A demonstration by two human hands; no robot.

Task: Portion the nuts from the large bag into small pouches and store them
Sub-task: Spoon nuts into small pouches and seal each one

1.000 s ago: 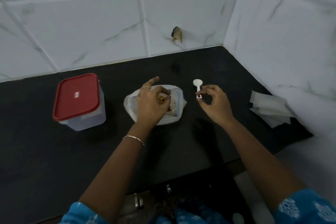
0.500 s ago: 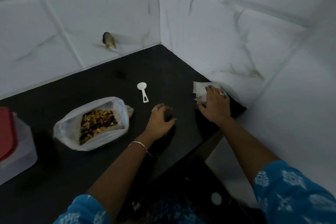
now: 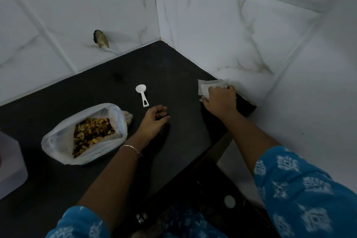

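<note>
Our right hand [image 3: 220, 98] lies on the small pouches [image 3: 205, 85] at centre right of the frame, by the wall; we cannot tell whether its fingers pinch one. Our left hand [image 3: 154, 121], loosely curled and holding nothing, rests on the counter [image 3: 173, 67] mid-frame. The large bag [image 3: 58, 141] of nuts [image 3: 90, 133] gapes at lower left, nearer the left hand, with the scoop [image 3: 142, 94] between.
</note>
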